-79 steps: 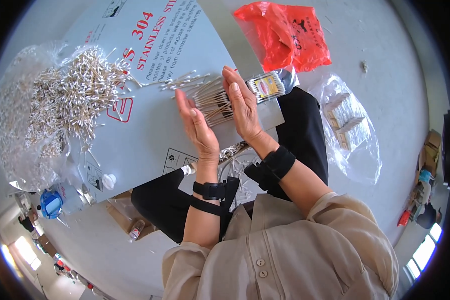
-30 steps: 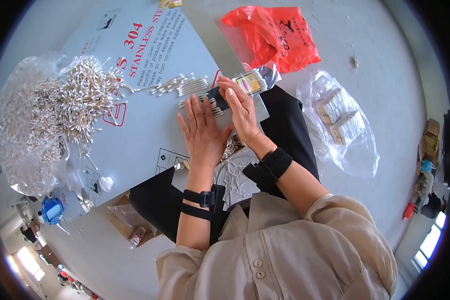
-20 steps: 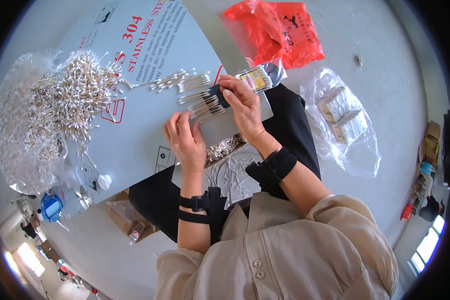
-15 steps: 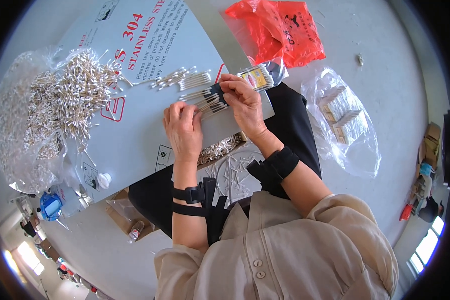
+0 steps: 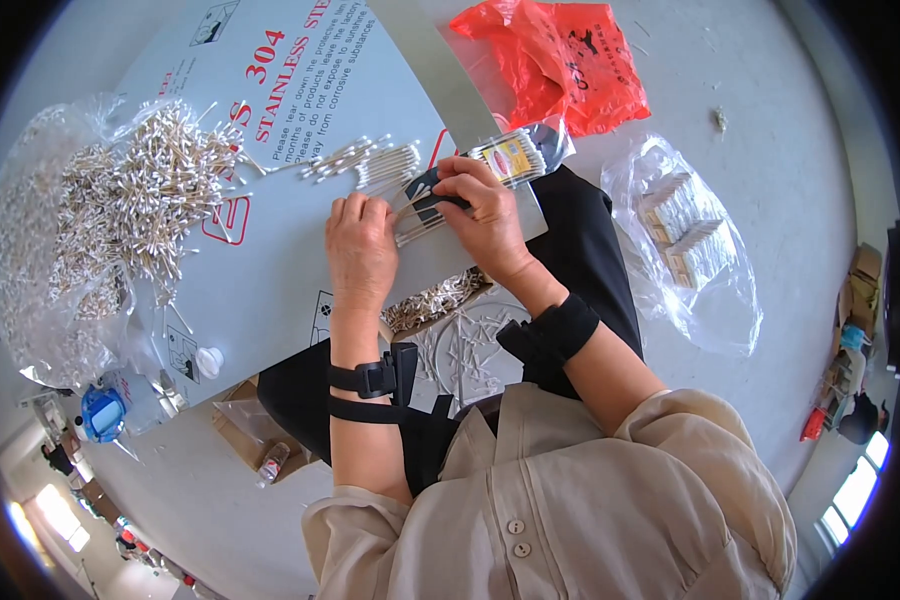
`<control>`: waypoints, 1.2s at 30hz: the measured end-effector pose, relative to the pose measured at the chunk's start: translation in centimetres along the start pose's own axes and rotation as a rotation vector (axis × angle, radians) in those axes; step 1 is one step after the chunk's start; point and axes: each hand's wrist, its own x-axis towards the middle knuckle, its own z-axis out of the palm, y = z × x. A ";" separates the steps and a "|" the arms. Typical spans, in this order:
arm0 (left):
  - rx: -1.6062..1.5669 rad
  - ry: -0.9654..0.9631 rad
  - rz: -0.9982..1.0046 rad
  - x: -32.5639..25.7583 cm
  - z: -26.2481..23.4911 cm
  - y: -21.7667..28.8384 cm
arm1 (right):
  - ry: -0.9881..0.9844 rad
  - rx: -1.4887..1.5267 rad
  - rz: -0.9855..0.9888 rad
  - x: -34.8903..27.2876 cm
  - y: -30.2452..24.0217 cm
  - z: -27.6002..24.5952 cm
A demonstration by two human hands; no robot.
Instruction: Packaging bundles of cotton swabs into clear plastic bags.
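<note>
My left hand (image 5: 361,245) is closed, its fingertips curled at the near ends of a few cotton swabs (image 5: 411,205) that slant toward my other hand. My right hand (image 5: 485,215) has thumb and forefinger bent together over a dark flat pad (image 5: 428,193); what lies between those fingertips is hidden. More swabs lie across the pad's near side. Just beyond my left hand, loose swabs (image 5: 385,166) rest in rough rows on the blue-grey sheet-covered table (image 5: 300,250). A pack of swabs with a yellow label (image 5: 510,158) lies beyond my right hand.
A large heap of swabs (image 5: 155,190) spills from a clear bag at the left. A red plastic bag (image 5: 590,70) lies at the far right, and a clear bag with packs (image 5: 682,235) is on the right. Below the table edge stands a box of swabs (image 5: 435,303).
My left hand has shifted slightly left and toward me. My right fingers have moved a little left and down over the pad, and some swabs have changed position between the hands.
</note>
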 end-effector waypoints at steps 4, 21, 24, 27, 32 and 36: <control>-0.043 -0.004 -0.005 0.2 -0.2 0.6 | -0.019 -0.246 -0.202 0.6 0.4 0.2; 0.086 -0.136 0.103 2.2 -0.8 -0.1 | -0.134 -0.381 -0.278 1.1 0.3 0.0; 0.142 -0.207 0.130 2.4 -0.8 -0.1 | -0.203 -0.395 -0.291 1.2 0.1 0.0; 0.094 -0.235 0.089 2.3 -1.0 0.3 | -0.197 -0.411 -0.311 1.1 0.1 0.0; 0.057 -0.061 -0.031 0.5 -0.6 2.0 | -0.017 -0.221 -0.228 0.4 0.4 0.2; 0.169 -0.065 -0.078 -2.0 1.8 3.3 | 0.061 -0.041 -0.045 0.0 -0.6 0.6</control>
